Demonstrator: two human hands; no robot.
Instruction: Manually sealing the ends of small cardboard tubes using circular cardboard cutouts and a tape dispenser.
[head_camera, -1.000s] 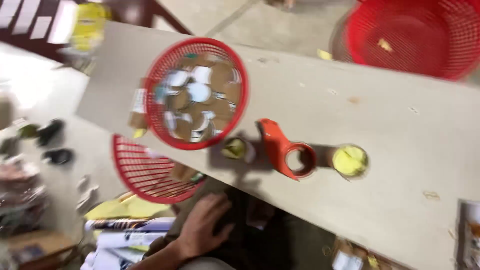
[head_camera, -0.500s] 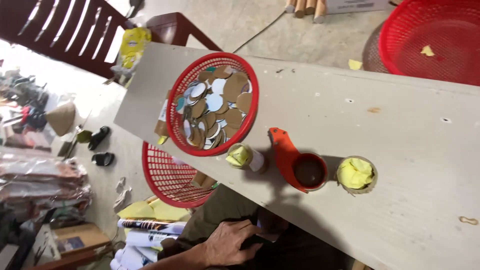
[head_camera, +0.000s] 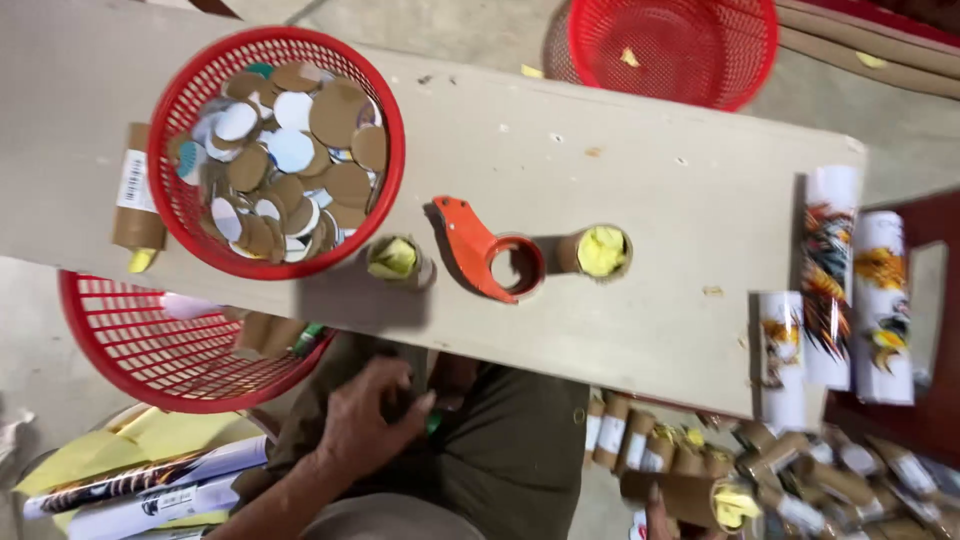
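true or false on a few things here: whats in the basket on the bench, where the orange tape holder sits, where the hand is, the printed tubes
1. The red basket on the bench holds round card discs. True.
2. The orange tape holder lies inside that basket. False: it lies on the bench, between two short tubes stuffed with yellow paper.
3. The left hand rests on the bench top. False: it is below the bench edge, at the person's lap.
4. Printed tubes lie at the right end of the bench. True.

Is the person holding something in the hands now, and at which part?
The left hand rests on the lap; something green shows at its fingertips, but a grip cannot be told. The right hand seems to touch a cardboard tube.
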